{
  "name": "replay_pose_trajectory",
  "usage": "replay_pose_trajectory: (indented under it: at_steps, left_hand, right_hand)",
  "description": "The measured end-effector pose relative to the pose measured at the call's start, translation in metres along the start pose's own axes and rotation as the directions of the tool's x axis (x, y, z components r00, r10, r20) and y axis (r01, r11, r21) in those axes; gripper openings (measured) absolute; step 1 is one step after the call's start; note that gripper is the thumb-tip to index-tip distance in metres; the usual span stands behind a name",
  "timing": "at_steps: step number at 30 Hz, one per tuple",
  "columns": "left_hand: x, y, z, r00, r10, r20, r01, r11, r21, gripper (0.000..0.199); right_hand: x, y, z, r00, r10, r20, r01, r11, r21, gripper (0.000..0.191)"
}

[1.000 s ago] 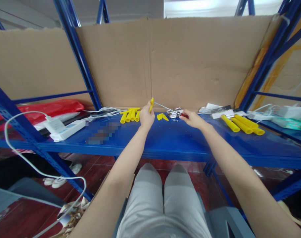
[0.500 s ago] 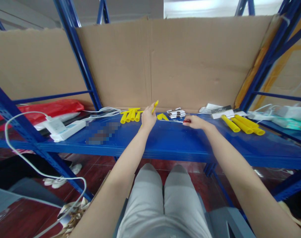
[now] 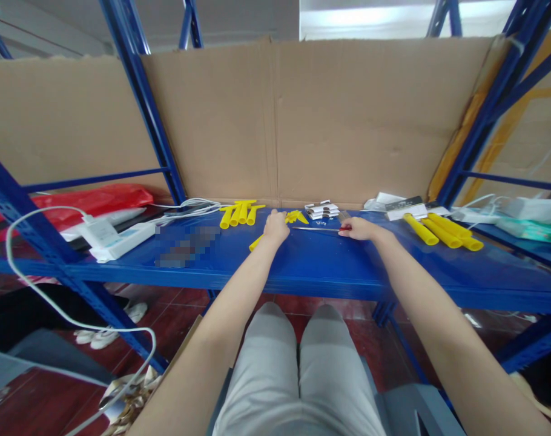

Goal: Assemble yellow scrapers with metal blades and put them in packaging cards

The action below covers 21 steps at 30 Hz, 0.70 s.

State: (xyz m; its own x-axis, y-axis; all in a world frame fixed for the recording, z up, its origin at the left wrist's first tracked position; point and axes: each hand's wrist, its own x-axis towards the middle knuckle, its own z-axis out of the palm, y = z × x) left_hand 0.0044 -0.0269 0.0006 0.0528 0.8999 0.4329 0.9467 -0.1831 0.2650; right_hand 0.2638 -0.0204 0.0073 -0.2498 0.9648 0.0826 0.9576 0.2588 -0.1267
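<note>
My left hand (image 3: 277, 227) is closed around a yellow plastic handle; the handle's round end (image 3: 255, 243) shows below the wrist, and the rest is hidden by the hand. My right hand (image 3: 359, 229) grips a screwdriver (image 3: 318, 229) by its red handle. Its thin metal shaft points left, level above the blue shelf, with the tip close to my left fingers. Small yellow plastic pieces (image 3: 296, 217) lie just beyond my left hand. Behind the screwdriver are a stack of white-and-black cards (image 3: 321, 210) and some tiny screw-like bits (image 3: 321, 223).
Several yellow tubes with crosspieces (image 3: 241, 213) lie at the left, and several plain yellow tubes (image 3: 445, 231) at the right. A white power strip (image 3: 123, 241) with cables sits further left. Cardboard (image 3: 348, 121) walls off the back of the blue shelf (image 3: 321, 272).
My left hand has turned and lowered the yellow handle, so its round end now shows nearer me. The screwdriver has come slightly nearer me, its tip still beside my left hand.
</note>
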Motion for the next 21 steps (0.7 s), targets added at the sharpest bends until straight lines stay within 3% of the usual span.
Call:
replay_pose_trajectory:
  at_steps: [9, 13, 21]
  left_hand:
    - [-0.006, 0.014, -0.003, 0.982, -0.093, 0.165, 0.065, 0.984, 0.167, 0.037]
    - [-0.008, 0.018, -0.007, 0.978, -0.085, 0.192, 0.049, 0.981, 0.187, 0.037]
    - [-0.004, 0.003, -0.016, 0.972, -0.044, 0.230, 0.018, 0.993, 0.116, 0.056]
  right_hand:
    - [0.000, 0.017, -0.002, 0.998, 0.058, 0.027, -0.055, 0.992, -0.114, 0.025]
    - [0.004, 0.032, 0.001, 0.988, 0.152, 0.006, -0.151, 0.982, -0.112, 0.029]
    - [0.011, 0.053, 0.007, 0.971, 0.237, 0.000, -0.236, 0.967, -0.098, 0.036]
